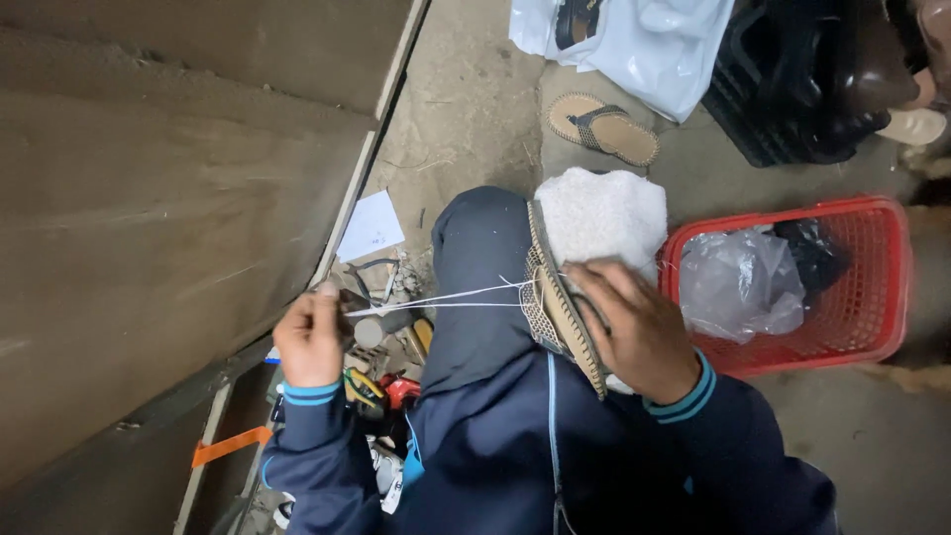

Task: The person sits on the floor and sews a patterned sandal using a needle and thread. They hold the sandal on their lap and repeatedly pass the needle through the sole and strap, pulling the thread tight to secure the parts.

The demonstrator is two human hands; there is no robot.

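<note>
My right hand [634,327] grips a tan sandal sole [560,302] held on edge against my knee, over a white fluffy cloth [606,213]. A white thread [446,297] runs taut from the sole's edge leftward to my left hand [309,339], whose fingers are pinched shut on its end. Both arms wear dark blue sleeves with light blue cuffs. My bent leg in dark trousers [475,287] lies under the thread.
A red plastic basket [882,287] with clear and black bags stands at the right. A second sandal [604,129] lies on the concrete floor near a white plastic bag [644,45]. Tools and scissors [376,282] lie by a brown board [158,218] at the left.
</note>
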